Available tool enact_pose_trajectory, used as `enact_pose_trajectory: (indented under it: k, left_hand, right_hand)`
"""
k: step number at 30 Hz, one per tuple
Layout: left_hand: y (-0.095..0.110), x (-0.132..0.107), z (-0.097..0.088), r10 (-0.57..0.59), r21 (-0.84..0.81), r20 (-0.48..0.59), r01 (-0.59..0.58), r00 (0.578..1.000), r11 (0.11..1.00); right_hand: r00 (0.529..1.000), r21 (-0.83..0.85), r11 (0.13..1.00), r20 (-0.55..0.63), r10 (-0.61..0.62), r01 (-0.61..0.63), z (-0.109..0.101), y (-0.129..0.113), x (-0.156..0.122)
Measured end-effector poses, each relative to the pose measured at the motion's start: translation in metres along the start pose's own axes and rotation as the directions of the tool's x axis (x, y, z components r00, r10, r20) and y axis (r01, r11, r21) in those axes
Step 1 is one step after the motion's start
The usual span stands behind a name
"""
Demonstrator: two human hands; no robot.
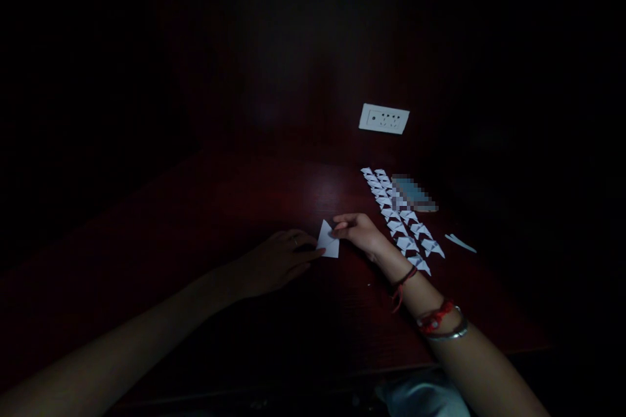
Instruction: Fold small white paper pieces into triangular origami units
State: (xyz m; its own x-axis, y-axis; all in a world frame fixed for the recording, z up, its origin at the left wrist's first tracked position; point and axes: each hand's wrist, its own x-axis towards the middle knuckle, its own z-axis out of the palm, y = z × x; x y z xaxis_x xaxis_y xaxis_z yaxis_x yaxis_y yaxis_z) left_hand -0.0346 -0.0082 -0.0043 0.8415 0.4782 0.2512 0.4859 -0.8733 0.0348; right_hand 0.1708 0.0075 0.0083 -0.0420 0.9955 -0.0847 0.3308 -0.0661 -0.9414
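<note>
A small white piece of folded paper [330,246] with a pointed top is between my hands, low over the dark red table. My left hand [281,260], a ring on one finger, reaches in from the left; its fingers hold the paper's lower left edge, with one fingertip over its face. From the right, my right hand [359,233] pinches the paper's upper right edge between thumb and fingers. Right of that hand, several small folded white paper pieces [397,228] lie in two slanting rows.
A phone-like flat object [415,194], blurred out, lies against the right row of folded pieces. Thin white paper strips [460,243] are further right. A white wall socket [384,118] is at the back. The dark red table [274,192] fades into deep shadow around its sides.
</note>
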Motion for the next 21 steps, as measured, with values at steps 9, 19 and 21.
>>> enact_pose_trajectory:
  k: [9, 19, 21]
  left_hand:
    - [0.002, 0.0, -0.002, 0.006, 0.032, -0.002, -0.006, 1.0, 0.999]
    - [0.0, 0.001, 0.001, 0.002, 0.01, -0.027, -0.001, 1.0, 1.0]
    - [0.001, 0.001, 0.002, -0.008, 0.007, -0.044, 0.008, 0.999, 1.0]
  right_hand:
    - [1.0, -0.05, 0.999, 0.009, -0.017, 0.018, -0.003, -0.005, -0.001]
    - [0.925, -0.357, 0.859, 0.04, -0.378, 0.367, -0.002, -0.004, -0.005]
    - [0.839, -0.439, 0.73, 0.119, -0.53, 0.523, -0.005, -0.003, -0.009]
